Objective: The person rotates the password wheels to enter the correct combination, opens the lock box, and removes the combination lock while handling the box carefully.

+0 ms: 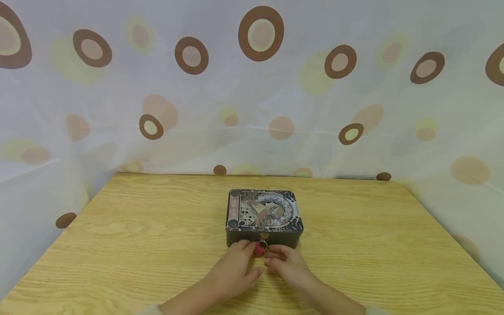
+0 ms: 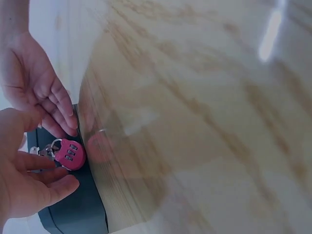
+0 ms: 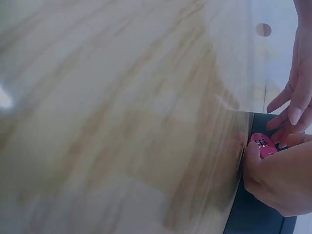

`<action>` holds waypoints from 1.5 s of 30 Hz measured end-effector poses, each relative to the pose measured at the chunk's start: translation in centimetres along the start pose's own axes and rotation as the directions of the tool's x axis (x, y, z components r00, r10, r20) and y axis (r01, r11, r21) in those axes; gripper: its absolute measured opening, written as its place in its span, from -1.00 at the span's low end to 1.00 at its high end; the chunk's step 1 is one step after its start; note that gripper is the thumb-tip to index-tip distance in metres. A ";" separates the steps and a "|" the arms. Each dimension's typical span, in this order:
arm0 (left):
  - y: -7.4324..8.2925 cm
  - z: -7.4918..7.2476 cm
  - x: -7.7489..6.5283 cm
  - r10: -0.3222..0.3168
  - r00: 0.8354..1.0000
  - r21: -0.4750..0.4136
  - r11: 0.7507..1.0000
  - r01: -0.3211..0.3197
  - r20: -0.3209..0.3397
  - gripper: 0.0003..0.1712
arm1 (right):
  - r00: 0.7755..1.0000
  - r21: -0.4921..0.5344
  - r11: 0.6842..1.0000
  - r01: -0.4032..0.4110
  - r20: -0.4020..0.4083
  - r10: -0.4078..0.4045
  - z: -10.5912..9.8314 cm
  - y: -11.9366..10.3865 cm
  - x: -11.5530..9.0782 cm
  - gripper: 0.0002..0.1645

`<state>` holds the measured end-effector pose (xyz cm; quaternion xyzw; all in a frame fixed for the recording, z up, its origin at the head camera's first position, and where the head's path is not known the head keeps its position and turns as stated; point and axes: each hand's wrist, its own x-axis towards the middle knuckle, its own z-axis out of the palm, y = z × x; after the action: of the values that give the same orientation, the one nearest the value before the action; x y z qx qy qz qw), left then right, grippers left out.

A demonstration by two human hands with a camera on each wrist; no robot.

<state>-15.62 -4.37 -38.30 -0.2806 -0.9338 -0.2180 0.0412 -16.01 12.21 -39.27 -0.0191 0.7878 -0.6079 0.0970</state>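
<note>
We see the left hand (image 1: 233, 269), fingers relaxed, at a rounded pink combination padlock (image 2: 73, 157) (the right hand (image 1: 290, 265), loose, beside it).

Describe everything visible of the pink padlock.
The rounded pink padlock, seemingly painted metal, has three dials and a thin metal shackle. It sits at the gold-coloured metal clasp on the front of the dark tin box. The left hand seems to touch it; the right hand is close. Whether it is locked is unclear.
</note>
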 end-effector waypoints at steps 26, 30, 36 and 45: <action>0.5 1.3 0.9 -0.177 0.983 -0.371 0.917 0.144 -0.056 -0.65 | 0.996 0.039 0.999 -0.004 -0.094 0.008 1.0 0.3 0.9 -0.70; 0.5 1.5 0.9 -0.154 0.984 -0.392 0.914 0.105 -0.095 -0.71 | 0.992 0.008 1.000 -0.024 -0.125 0.025 1.1 0.3 0.9 -0.77; 0.3 1.6 0.9 -0.157 0.980 -0.410 0.907 0.095 -0.120 -0.74 | 0.989 -0.042 0.998 -0.049 -0.141 0.043 0.9 0.2 1.0 -0.82; 0.0 1.7 1.4 -0.273 0.962 -0.580 0.788 0.204 -0.032 -0.69 | 0.994 -0.073 0.995 -0.061 -0.095 0.054 0.3 0.3 1.1 -0.82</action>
<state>-16.66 -2.94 -39.52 -0.1468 -0.8492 -0.5070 -0.0196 -17.00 11.81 -39.79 0.0282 0.8142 -0.5748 0.0771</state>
